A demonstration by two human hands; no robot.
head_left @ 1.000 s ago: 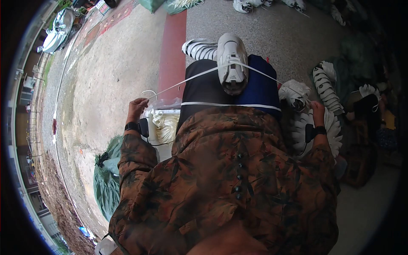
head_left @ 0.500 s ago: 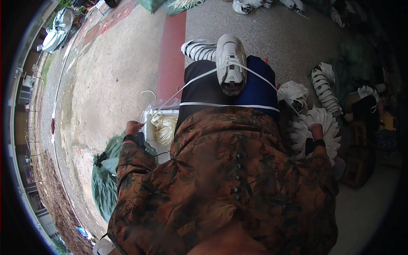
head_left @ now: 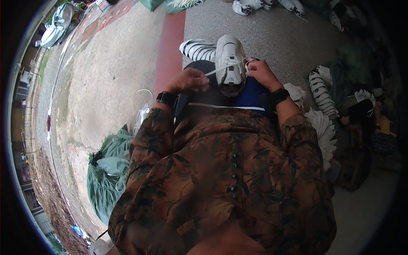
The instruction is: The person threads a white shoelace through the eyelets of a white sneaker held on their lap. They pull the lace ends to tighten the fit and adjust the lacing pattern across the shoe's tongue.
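Observation:
A white sneaker point(head_left: 230, 63) rests on my lap, its toe pointing away from me. A pale flat shoelace point(head_left: 219, 69) crosses its tongue and runs out to both sides. My left hand point(head_left: 192, 79), left of the shoe, is closed on one side of the lace. Close against the shoe's right side, my right hand point(head_left: 260, 72) pinches the other side of the lace, with a small loop near its fingers. Across my thighs lies a white strap point(head_left: 227, 106). Beyond my left knee is a stacked row of white shoes point(head_left: 199, 49).
Left of me sits a green mesh sack point(head_left: 111, 170); my sleeve mostly covers a clear-bagged box point(head_left: 143, 112). At my right are a fanned ring of white shoes point(head_left: 323, 134) and a curved row of shoes point(head_left: 321, 91). Green sacks point(head_left: 182, 6) stand at the far edge.
Both hands have come inward from wide at my sides to the shoe. The lace, earlier stretched far out both ways, is now held short next to the shoe.

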